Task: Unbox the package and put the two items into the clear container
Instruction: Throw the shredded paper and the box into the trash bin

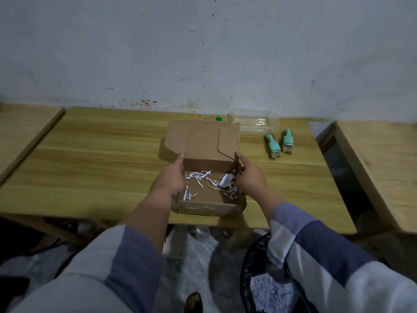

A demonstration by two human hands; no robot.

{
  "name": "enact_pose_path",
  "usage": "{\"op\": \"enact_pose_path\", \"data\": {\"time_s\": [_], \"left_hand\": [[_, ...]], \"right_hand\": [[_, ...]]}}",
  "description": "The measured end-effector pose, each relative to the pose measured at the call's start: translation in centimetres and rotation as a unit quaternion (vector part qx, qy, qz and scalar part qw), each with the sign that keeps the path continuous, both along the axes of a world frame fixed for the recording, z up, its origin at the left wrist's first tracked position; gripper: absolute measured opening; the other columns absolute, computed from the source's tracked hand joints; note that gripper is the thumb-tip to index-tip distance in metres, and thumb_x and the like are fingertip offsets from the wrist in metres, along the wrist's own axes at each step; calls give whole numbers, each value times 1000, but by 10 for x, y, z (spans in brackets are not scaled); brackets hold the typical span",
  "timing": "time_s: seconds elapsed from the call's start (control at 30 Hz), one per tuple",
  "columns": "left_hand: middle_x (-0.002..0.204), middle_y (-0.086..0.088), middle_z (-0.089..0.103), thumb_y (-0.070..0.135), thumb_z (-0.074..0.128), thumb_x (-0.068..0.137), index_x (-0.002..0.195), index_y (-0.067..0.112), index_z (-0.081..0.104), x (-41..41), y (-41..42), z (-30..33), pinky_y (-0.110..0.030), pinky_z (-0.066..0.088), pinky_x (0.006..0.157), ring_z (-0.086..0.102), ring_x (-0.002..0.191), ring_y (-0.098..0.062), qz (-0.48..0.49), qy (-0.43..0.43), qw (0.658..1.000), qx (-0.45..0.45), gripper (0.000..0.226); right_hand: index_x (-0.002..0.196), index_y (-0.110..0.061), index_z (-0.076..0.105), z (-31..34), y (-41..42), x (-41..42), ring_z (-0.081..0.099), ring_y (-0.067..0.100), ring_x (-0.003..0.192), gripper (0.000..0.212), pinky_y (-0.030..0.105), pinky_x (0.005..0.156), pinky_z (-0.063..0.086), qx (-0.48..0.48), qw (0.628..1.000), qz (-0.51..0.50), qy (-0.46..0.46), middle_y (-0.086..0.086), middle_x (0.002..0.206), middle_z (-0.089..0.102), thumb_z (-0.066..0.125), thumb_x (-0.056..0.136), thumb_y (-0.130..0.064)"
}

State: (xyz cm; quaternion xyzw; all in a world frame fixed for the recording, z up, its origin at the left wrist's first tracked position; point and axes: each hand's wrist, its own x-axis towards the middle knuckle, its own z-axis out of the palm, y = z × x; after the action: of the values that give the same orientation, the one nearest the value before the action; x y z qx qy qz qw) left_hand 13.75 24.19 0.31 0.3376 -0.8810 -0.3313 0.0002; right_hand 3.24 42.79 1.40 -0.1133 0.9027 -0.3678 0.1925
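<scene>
An open cardboard box [207, 205] stands at the near edge of the wooden table [101, 159], its lid [200, 138] folded back. Only shredded white paper [212, 180] shows inside. My left hand [171, 177] grips the box's left wall and my right hand [250, 175] grips its right wall. Two small teal-and-brown items [273, 146] [287, 141] lie side by side on the table to the right of the box. Behind them, near the wall, sits the clear container [252, 120], with nothing visible inside it.
A small green object [218, 119] lies by the wall behind the box lid. Other wooden tables stand at the left [24, 123] and at the right [381, 163], with a dark gap before the right one. A dark bin with shredded paper [268, 288] sits below.
</scene>
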Motion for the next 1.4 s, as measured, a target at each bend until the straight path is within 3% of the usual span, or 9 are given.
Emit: {"op": "enact_pose_path", "data": {"time_s": [0.13,0.3,0.4,0.53,0.73,0.87,1.03,1.3,1.4], "left_hand": [[143,-10,50,-1,50,89,150,34,19,15,59,6,-25,39,82,57,117,-31,9,16,1000,0,77],[138,-12,54,7,52,89,150,34,21,44,161,3,-34,46,93,56,116,-33,32,28,999,-12,73],[137,-11,55,5,52,88,149,37,21,66,225,-2,-35,48,90,57,113,-34,48,30,998,-5,76],[133,-10,57,7,53,89,149,38,21,93,301,-12,-36,50,89,59,110,-33,59,25,998,14,74],[136,-11,54,3,49,91,150,34,20,122,393,-41,-33,44,95,54,119,-31,43,41,998,35,72],[143,-6,49,5,48,89,150,32,21,133,429,-82,-23,37,95,50,126,-25,29,34,995,84,72],[134,-12,57,12,51,91,151,30,19,126,446,-164,-38,46,98,55,119,-29,-18,-60,990,126,71],[123,-20,60,15,48,90,151,29,16,93,433,-354,-39,45,88,57,109,-38,-59,-192,971,131,70],[126,-20,59,17,46,91,149,28,23,84,433,-407,-38,46,92,56,112,-38,-38,-226,961,155,64]], "right_hand": [[142,-37,34,5,56,7,58,27,86,75,35,72,51,7,1000,21,20,13,120,62,44,81,5],[141,-37,36,4,150,23,60,29,88,75,41,79,55,-5,999,44,30,15,119,63,45,80,5],[141,-37,37,-1,210,37,62,28,93,73,39,80,54,-15,998,57,18,15,120,63,47,83,5],[141,-41,35,-9,283,59,63,28,89,68,34,70,50,13,997,80,14,12,115,65,45,86,-1],[141,-34,32,-44,371,91,57,30,117,66,40,97,49,18,997,75,3,9,132,57,50,86,-3],[140,-35,33,-87,411,108,59,30,114,63,42,96,49,29,999,39,-25,8,130,58,47,88,-1],[139,-36,34,-172,441,109,57,31,117,62,41,97,48,91,992,25,-89,8,131,58,49,86,-7],[136,-31,44,-366,428,82,61,31,110,54,38,95,51,153,975,27,-158,12,124,64,49,86,-12],[131,-28,52,-419,420,73,60,29,112,42,31,93,48,162,968,9,-191,12,124,64,48,91,-18]]}}
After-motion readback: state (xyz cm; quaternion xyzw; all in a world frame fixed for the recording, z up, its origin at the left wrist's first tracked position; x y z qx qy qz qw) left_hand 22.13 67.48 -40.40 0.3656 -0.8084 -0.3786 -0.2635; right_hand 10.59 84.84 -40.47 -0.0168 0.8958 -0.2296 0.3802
